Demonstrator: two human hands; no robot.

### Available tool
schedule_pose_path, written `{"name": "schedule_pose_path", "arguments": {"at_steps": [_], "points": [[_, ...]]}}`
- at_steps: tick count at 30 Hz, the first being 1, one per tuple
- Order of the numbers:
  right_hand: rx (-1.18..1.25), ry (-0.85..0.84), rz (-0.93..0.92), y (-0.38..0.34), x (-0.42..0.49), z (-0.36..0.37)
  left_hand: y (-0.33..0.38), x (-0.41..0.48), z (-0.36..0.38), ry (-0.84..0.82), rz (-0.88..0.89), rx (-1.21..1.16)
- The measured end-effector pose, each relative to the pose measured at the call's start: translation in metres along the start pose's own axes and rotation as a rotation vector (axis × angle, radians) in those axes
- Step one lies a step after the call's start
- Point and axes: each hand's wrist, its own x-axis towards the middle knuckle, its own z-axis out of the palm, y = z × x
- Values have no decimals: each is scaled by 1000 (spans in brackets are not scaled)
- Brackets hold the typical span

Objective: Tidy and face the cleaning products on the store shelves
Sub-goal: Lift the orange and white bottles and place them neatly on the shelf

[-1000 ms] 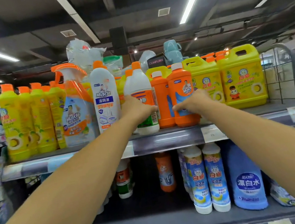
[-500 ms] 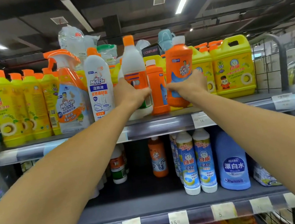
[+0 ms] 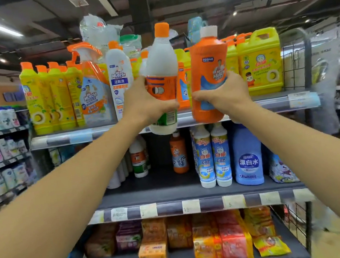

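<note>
Store aisle, head-cam view: a dark multi-tier shelf unit (image 3: 65, 138) fills the frame, w/ both of the person's bare forearms reaching up toward its top tier. Top tier, right end: big yellow handled jugs (image 3: 261, 64) stand in a row; left end holds a line of tall yellow bottles (image 3: 47, 99) w/ orange caps, then an orange-trigger spray bottle (image 3: 92, 90) and a white Mr Muscle bottle (image 3: 119, 81), both upright, labels facing out. Middle tier: a pale blue bleach bottle (image 3: 248, 156) sits at right, just beside a pair of blue-and-white bottles (image 3: 213, 155); a lone small orange drain-cleaner bottle (image 3: 179, 154) stands further back near centre, and a white bottle w/ orange-green label (image 3: 138, 159) stands at left. Bottom tier carries stacked orange, red and purple packs (image 3: 205, 235), blurred. Centre of the action, in front of the top tier's edge strip: the left hand (image 3: 144, 103) is wrapped round the lower body of a white bottle w/ orange cap (image 3: 161, 62), fingers curled across its label; the right hand (image 3: 224, 95) is wrapped round an orange bottle w/ white cap (image 3: 207, 61), Mr Muscle label facing the camera. Both bottles are held clear of the shelf, bases hanging below the edge strip, tops leaning slightly right, side by side w/ a narrow gap between them.
</note>
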Motion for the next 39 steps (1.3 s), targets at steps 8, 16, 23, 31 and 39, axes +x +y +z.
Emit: {"name": "schedule_pose_path", "arguments": {"at_steps": [8, 16, 23, 31, 39], "points": [[30, -175, 71, 15, -89, -26, -1, -111, -19, -87, -202, 14], [11, -279, 119, 50, -164, -21, -45, -205, -31, -119, -410, -27], [-12, -340, 194, 76, -189, 25, -95, -214, -18, -178, -476, -38], [-9, -356, 381, 112, -185, 100, -174, -192, -11, -285, -577, -94], [-86, -227, 474, 143, -150, 160, -242, -150, -10, -344, -551, -161]]}}
